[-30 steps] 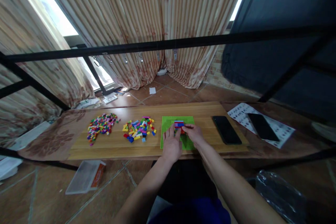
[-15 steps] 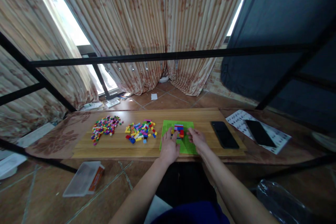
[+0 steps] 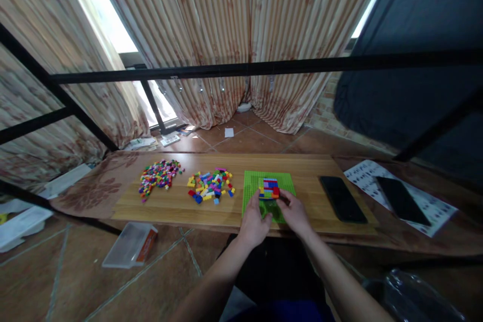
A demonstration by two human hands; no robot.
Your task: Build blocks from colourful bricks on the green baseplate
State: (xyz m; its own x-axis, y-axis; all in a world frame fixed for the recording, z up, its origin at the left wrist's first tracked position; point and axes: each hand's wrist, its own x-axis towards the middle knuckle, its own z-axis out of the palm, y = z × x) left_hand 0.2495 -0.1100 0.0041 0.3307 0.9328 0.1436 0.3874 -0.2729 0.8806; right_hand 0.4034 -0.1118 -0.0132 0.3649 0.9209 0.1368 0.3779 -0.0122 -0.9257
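Head cam: R hand (image 3: 296, 214), off brick build (image 3: 270, 187) moment ago, now back at its R edge; L hand (image 3: 254, 221) at L edge. Can't tell if either clamps or just touches. Build over green baseplate (image 3: 249, 181), lower frame, just R of ctr. Prob. two-handed adj. of build.

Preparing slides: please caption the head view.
Left hand and right hand flank a multicolored brick build on a green baseplate, loose bricks lying alongside.

The left hand (image 3: 256, 221) partly hides the green baseplate (image 3: 251, 182).
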